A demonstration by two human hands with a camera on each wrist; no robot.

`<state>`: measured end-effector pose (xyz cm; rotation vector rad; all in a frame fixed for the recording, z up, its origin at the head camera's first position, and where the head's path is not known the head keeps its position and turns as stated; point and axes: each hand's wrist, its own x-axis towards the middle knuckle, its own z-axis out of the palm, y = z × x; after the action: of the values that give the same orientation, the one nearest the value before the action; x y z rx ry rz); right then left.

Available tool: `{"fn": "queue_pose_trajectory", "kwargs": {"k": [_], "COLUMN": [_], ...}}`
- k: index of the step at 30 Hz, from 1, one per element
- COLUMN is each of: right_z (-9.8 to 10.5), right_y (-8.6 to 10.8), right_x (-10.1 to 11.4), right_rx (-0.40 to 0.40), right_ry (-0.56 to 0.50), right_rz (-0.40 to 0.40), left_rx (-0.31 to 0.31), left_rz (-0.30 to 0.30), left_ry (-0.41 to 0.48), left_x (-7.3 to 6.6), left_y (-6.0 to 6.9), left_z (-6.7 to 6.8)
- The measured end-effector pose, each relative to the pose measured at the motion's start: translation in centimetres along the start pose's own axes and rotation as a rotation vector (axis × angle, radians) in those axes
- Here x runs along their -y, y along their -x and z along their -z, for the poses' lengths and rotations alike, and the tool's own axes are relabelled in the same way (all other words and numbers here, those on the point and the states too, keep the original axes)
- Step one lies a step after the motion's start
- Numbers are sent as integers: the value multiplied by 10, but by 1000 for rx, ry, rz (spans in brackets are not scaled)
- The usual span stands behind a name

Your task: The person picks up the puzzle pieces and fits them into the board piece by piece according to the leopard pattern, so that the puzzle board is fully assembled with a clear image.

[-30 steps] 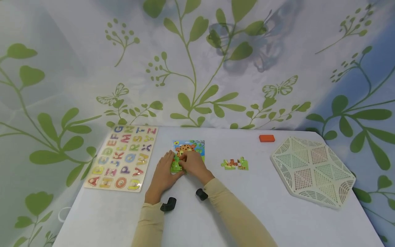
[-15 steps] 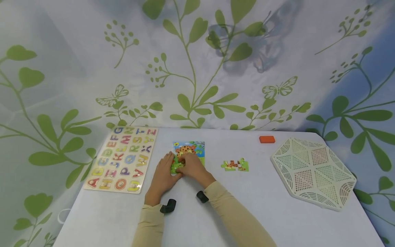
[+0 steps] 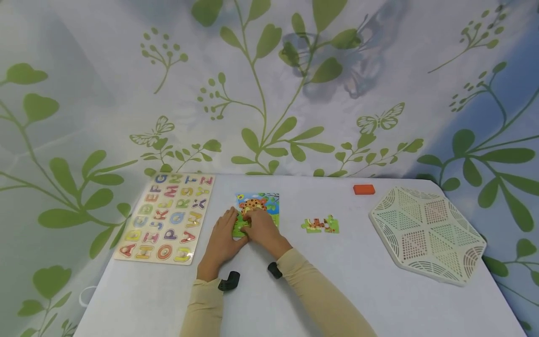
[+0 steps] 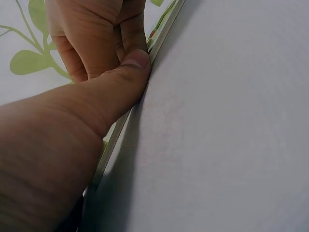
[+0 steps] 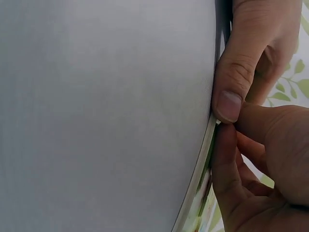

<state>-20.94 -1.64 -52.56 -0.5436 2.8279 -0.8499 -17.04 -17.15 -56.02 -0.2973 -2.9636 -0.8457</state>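
Observation:
A jigsaw puzzle point(image 3: 271, 206) with a spotted cartoon animal lies on the table in the head view. My left hand point(image 3: 221, 241) rests along its left side, fingers mostly straight. The left thumb point(image 4: 133, 63) touches the puzzle board's near edge. My right hand point(image 3: 265, 229) is bent over the puzzle's lower left, thumb and fingers pinching at a green puzzle piece point(image 3: 239, 228) that they largely hide. In the right wrist view, the right hand's fingers point(image 5: 226, 164) meet the left thumb at the board's edge point(image 5: 193, 188). Loose puzzle pieces point(image 3: 320, 224) lie joined to the right.
An alphabet board point(image 3: 166, 217) with coloured letters lies left of the hands. Farther right are an orange block point(image 3: 364, 189) and a pale latticed hexagonal board point(image 3: 427, 236). Leaf-patterned cloth point(image 3: 269, 93) hangs behind the white table point(image 3: 252, 304).
The right hand has shifted slightly down over the puzzle's lower left, and its fingers now cover more of the green piece. The left hand stays in place.

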Motion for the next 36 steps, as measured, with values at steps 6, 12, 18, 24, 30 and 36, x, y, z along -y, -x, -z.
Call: {"fn": "queue_pose_trajectory", "kwargs": {"k": [6,12,18,24,30,36], "right_z": [4,12,41,79,105,109], "right_y": [3,8,27,67,92,94], "right_x": [4,-5,-49,-113,-153,-153], "right_rx": [18,-1,-167,-253,-167,-93], "right_ry": [37,-66,-291,-281,-116,-72], "right_rz": [-3,34,-10,-157,-191,-192], "left_rx": [1,9,31,52,51,15], "left_rz": [15,14,16,50,61,30], "left_ry": [15,18,13,23,25,23], "left_x": [-1,-2,-1,-2,-2,0], "left_y": [-1,-2,-4,-1,0,0], "left_z": [0,2,0,2,2,0]}}
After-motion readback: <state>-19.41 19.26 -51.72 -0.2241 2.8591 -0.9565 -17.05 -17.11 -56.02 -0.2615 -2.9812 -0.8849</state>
